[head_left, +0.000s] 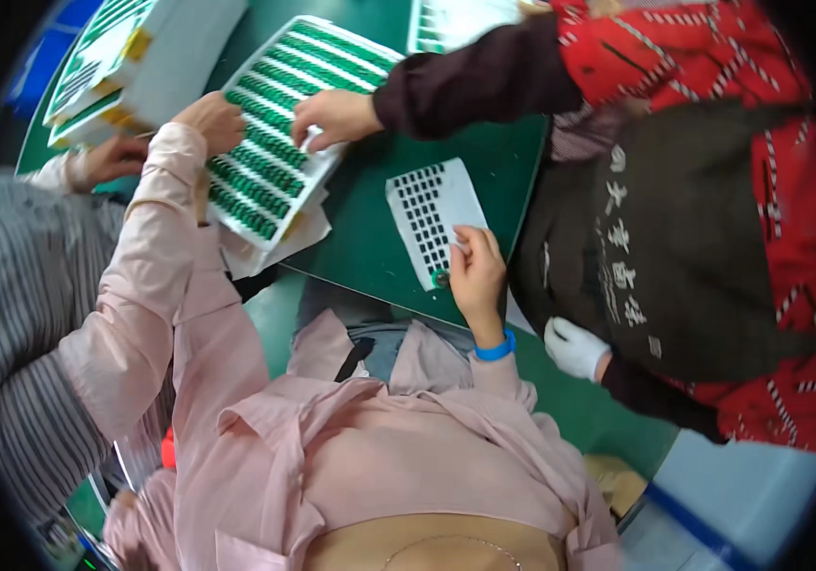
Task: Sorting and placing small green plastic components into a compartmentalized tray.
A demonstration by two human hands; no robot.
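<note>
My left hand, in a pink sleeve, is at the left edge of a white tray filled with rows of small green ring-like parts. Its fingers are curled together, and whatever they hold is hidden. My right hand, with a blue wristband, rests over the right side of a white sheet bearing rows of small black pieces. Thumb and fingertips are drawn together there; I cannot see what is between them. A round green part lies at the sheet's lower corner, beside this hand.
A co-worker's bare hand reaches over the tray; their white-gloved hand hangs near the table. Another person's hand is at the left, below stacked white trays. Papers lie under the filled tray.
</note>
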